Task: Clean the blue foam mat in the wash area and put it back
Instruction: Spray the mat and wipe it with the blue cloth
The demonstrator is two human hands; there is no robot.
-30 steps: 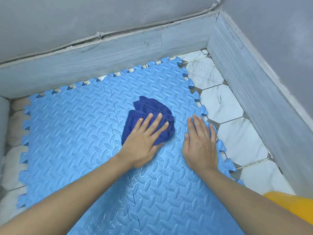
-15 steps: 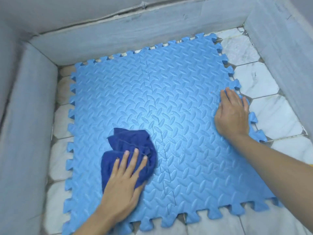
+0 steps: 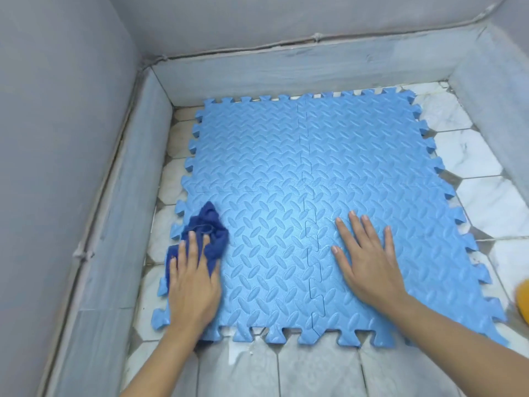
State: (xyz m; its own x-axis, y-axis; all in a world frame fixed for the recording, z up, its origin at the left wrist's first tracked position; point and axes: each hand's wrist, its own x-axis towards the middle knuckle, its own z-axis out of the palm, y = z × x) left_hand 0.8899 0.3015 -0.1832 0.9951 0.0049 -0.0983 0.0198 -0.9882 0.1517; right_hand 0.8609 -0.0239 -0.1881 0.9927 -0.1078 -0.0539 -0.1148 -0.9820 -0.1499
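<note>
The blue foam mat (image 3: 315, 173), made of interlocking textured tiles, lies flat on the tiled floor of the wash area. A dark blue cloth (image 3: 210, 229) is bunched at the mat's near left edge. My left hand (image 3: 193, 285) presses flat on the cloth's near part. My right hand (image 3: 369, 262) rests flat on the mat with fingers spread, right of the mat's centre seam, holding nothing.
Low grey kerb walls (image 3: 286, 70) enclose the wash area at the left, back and right. White marble floor tiles (image 3: 469, 156) show around the mat. A yellow object (image 3: 522, 299) peeks in at the right edge.
My left hand has swept the cloth from the mat's middle to its near left edge. My right hand has shifted from the mat's right edge inward toward the centre seam.
</note>
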